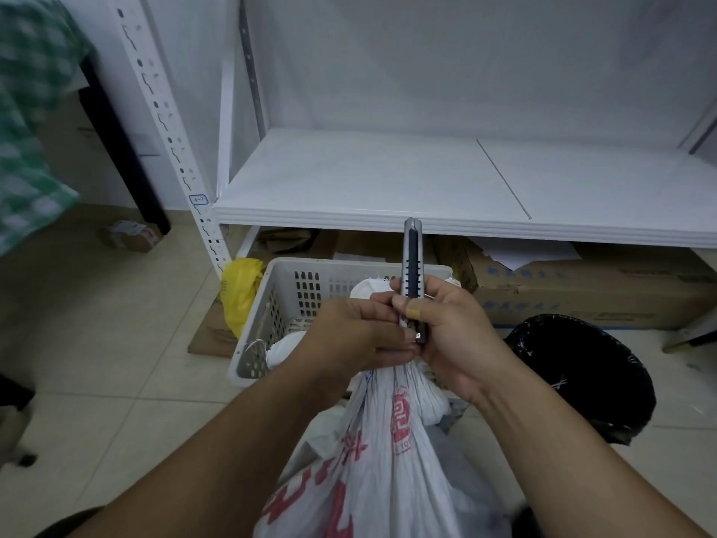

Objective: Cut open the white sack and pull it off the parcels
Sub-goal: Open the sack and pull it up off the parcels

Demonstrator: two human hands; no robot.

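Sack neck bunched shut, no cut visible yet.
At the centre of the frame the left hand (pixel 349 337) closes its grip around the gathered neck of the white sack (pixel 388 460). The right hand (pixel 450 332) clamps a utility knife (pixel 413 258) upright, touching that neck. The sack body hangs below both hands — opening and pulling off remain, I judge.

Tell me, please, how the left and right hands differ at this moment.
The left hand grips the bunched neck of the white sack; the right hand grips a utility knife, held upright. The right hand wears a tan plaster on one finger; the left hand shows none. Both are curled and meet at the sack's neck.
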